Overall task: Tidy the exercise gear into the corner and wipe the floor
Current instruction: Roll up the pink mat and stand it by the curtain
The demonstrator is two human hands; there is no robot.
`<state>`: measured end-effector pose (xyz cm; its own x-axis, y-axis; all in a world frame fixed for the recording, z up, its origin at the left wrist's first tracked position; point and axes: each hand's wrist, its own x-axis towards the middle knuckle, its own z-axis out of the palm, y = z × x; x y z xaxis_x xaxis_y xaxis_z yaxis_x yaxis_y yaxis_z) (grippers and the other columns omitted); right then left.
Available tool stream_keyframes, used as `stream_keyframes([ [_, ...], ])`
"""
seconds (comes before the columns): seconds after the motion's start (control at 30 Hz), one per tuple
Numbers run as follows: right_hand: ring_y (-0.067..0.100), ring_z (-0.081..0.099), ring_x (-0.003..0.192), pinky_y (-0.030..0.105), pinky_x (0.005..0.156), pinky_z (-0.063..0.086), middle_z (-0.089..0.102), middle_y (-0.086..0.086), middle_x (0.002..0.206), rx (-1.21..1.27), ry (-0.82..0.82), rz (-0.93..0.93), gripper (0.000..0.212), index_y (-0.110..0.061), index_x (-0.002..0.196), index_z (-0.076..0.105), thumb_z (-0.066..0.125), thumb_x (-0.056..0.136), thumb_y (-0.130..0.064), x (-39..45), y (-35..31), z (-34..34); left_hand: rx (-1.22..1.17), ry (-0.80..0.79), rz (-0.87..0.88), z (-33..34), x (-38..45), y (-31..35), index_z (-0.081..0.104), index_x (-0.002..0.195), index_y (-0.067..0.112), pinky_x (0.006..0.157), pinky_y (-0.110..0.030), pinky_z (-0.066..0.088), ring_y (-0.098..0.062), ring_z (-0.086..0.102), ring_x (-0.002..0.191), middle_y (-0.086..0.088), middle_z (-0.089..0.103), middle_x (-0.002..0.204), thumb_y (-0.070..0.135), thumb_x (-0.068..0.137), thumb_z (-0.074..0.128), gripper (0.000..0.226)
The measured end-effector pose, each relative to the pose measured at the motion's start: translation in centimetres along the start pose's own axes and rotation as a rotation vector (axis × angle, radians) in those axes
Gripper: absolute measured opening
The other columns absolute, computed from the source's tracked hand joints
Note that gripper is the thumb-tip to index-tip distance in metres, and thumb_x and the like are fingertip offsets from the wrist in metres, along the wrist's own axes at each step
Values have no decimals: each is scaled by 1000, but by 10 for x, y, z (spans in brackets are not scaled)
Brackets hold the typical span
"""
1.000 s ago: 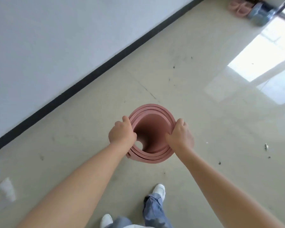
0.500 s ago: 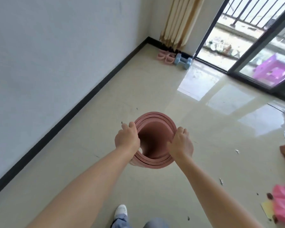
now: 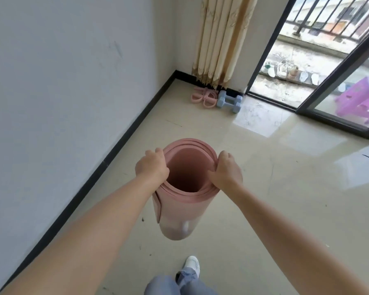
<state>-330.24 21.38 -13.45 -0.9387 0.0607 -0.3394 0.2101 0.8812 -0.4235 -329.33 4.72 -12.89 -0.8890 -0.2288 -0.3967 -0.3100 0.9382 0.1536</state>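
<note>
I hold a rolled pink exercise mat (image 3: 179, 213) upright above the floor, its open top end facing me. My left hand (image 3: 151, 166) grips the left rim of the roll and my right hand (image 3: 225, 170) grips the right rim. In the far corner, under the curtain, lie pink resistance bands (image 3: 202, 96) and two light blue dumbbells (image 3: 229, 101) side by side on the floor.
A white wall with a black baseboard (image 3: 107, 162) runs along the left. A beige curtain (image 3: 224, 39) hangs in the corner. A sliding glass door (image 3: 337, 86) stands open to a balcony with shoes and a purple stool (image 3: 362, 99). Small specks of dirt dot the glossy floor.
My view has risen toward the corner, which now looks closer. The mat stays gripped in both hands, and more of its outer side shows below the rim.
</note>
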Motion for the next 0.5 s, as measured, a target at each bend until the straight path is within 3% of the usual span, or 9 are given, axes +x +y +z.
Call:
stream_keyframes([
  [0.1, 22, 40, 80, 30, 67, 33, 45, 9, 103, -26, -23, -51, 29, -12, 89, 31, 58, 81, -14, 84, -33, -23, -27, 12, -38, -32, 69, 13, 41, 128, 6, 72, -30, 45, -30, 59, 105, -15, 51, 122, 15, 92, 50, 39],
  [0.23, 25, 43, 84, 30, 68, 35, 49, 14, 117, -59, -50, -123, 25, -10, 96, 38, 58, 82, -13, 195, -90, -48, -67, 32, -84, -82, 172, 21, 40, 129, 6, 70, -29, 41, -30, 58, 105, -15, 49, 124, 16, 91, 52, 40],
  [0.37, 33, 54, 107, 32, 71, 39, 47, 16, 124, -51, -67, -29, 40, -3, 116, 41, 59, 82, -13, 312, -139, -74, -26, 54, -13, -138, 294, 41, 43, 127, 7, 69, -28, 40, -28, 58, 97, -15, 51, 121, 14, 91, 53, 39],
  [0.5, 32, 52, 115, 33, 81, 44, 46, 16, 128, -42, -63, 10, 47, -4, 123, 39, 60, 82, -12, 421, -174, -112, 5, 65, 17, -194, 406, 77, 43, 126, 9, 74, -27, 45, -27, 59, 103, -14, 52, 121, 13, 91, 54, 37],
])
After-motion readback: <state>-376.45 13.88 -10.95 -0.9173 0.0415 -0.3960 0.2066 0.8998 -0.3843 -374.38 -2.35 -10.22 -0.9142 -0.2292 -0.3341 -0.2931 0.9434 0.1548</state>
